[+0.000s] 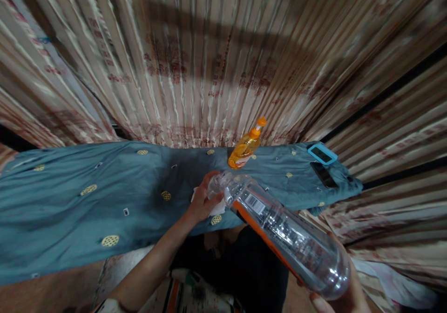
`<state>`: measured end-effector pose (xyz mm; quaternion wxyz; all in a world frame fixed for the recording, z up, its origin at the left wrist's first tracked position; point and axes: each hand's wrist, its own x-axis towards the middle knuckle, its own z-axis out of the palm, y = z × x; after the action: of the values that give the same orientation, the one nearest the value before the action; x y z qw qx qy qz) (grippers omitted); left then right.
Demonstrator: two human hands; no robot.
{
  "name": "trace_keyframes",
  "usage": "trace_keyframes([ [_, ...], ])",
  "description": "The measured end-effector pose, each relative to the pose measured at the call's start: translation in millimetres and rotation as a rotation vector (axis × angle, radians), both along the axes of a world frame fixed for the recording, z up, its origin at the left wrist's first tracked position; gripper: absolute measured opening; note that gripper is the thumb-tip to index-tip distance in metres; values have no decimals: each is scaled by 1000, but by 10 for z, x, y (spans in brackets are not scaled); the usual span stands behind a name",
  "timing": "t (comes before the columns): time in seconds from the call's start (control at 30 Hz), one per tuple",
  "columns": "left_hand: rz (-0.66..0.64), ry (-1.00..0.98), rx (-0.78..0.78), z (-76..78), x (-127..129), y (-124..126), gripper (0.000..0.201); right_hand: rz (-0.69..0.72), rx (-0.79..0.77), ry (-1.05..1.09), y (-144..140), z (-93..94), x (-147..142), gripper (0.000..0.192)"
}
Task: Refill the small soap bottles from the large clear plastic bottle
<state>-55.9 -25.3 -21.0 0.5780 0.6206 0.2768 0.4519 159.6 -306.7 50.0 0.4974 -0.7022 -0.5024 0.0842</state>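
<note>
1. My right hand (340, 296) sits at the bottom edge of the view, wrapped under the base of a clear plastic bottle (282, 231). Only the thumb and part of the palm show.
2. The bottle lies tilted, base toward me and neck pointing away and to the left. It carries an orange label strip with a barcode near the shoulder.
3. My left hand (204, 201) reaches forward with its fingers closed around the bottle's neck end, over a white cloth (218, 208) bunched under the palm. Whether a cap is on the neck, I cannot tell.
4. Both hands meet the bottle just above the near edge of the tabletop, which is covered with a teal cloth (70, 201) dotted with yellow round motifs.
5. Farther back on the cloth stands an orange liquid bottle (244, 147) with an orange cap, leaning right.
6. To the right, near the corner, lie a phone in a light blue case (321, 153) and a dark phone (323, 174), side by side.
7. Behind everything hangs a striped beige curtain (209, 61).
</note>
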Motion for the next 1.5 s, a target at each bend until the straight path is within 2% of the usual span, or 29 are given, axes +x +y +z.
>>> trace_keyframes([
  [0.07,6,0,-4,2,1,0,78,24,12,0,13,19,-17,87],
  [0.33,-10,22,-5,35,1,-5,76,-112,14,172,32,25,-118,81],
  [0.53,-26,-12,-66,55,9,-15,77,-291,43,335,167,171,-399,88],
  [0.67,-19,-8,-74,66,12,-14,77,-266,42,328,141,142,-319,87],
  [0.77,-2,4,-48,47,9,-9,76,-97,10,193,70,64,-160,84],
  [0.83,2,6,-29,28,6,-7,74,-50,-7,155,52,46,-131,85],
  [0.97,5,9,-26,13,3,-6,72,-234,36,304,72,69,-198,84],
  [1.0,6,8,-25,16,3,-6,73,-228,33,284,74,70,-202,83],
  [1.1,7,9,-27,31,5,-6,75,-65,13,204,81,73,-207,84],
  [1.13,5,10,-29,35,6,-6,75,-84,0,233,91,84,-228,85],
  [1.2,3,15,-33,35,5,-5,76,-238,19,323,126,130,-314,84],
  [1.27,1,19,-33,27,2,-4,76,-291,18,342,166,187,-419,85],
  [1.43,-7,26,-30,12,-5,-3,78,-268,19,285,192,242,-470,84],
  [1.5,-5,18,-28,22,-3,-6,80,-221,0,238,210,258,-423,94],
])
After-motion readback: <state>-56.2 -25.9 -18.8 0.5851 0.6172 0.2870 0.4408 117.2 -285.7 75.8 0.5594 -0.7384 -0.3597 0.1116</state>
